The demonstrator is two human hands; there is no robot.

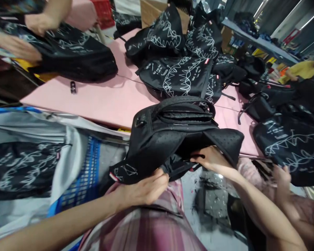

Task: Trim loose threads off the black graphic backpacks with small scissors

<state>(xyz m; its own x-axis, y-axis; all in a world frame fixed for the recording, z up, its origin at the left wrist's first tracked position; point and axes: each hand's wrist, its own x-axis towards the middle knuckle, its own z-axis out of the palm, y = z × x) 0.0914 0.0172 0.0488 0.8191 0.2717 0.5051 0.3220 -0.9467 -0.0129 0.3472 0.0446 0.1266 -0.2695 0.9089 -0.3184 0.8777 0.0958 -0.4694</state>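
A black backpack (146,146) lies tilted on the near edge of the pink table, its main compartment gaping toward me. A smaller zipped pocket near its top handle also hangs partly open. At the lower edge of the opening, my left hand (154,186) is closed on the bag's fabric. My right hand (211,160) reaches into the opening from the right, its fingers pinched on the lining or edge there. The exact part between those fingertips is hard to make out. White scribbled print shows on the flap by my left wrist.
More printed black backpacks (183,76) are piled on the pink table (94,104). At the upper left, a co-worker's hands (42,24) handle another backpack; a second person's hand (282,176) is at the right. A blue crate (87,170) with a grey cloth stands at my left.
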